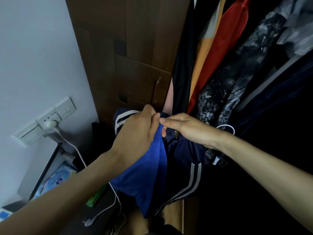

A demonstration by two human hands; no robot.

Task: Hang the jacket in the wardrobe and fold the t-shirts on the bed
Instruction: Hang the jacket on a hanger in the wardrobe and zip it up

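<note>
Item: navy jacket (184, 150) with white stripes and blue lining, centre frame, before the open wardrobe (135, 48). I see my left hand (135, 131) gripping the lining and my right hand (184, 128) pinching the collar edge. Step, I judge: hanging. Next calls for a hanger; a white one (227, 127) shows at right. No legible writing.

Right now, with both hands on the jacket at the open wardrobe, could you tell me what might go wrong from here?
1. The left hand and right hand pinch only the top of the navy jacket; most of it hangs free and could slip down.
2. The hanging clothes are packed tightly, so pushing the jacket in may snag or dislodge one.
3. A white cable runs from the wall socket just below the jacket; trailing fabric might catch it.
</note>
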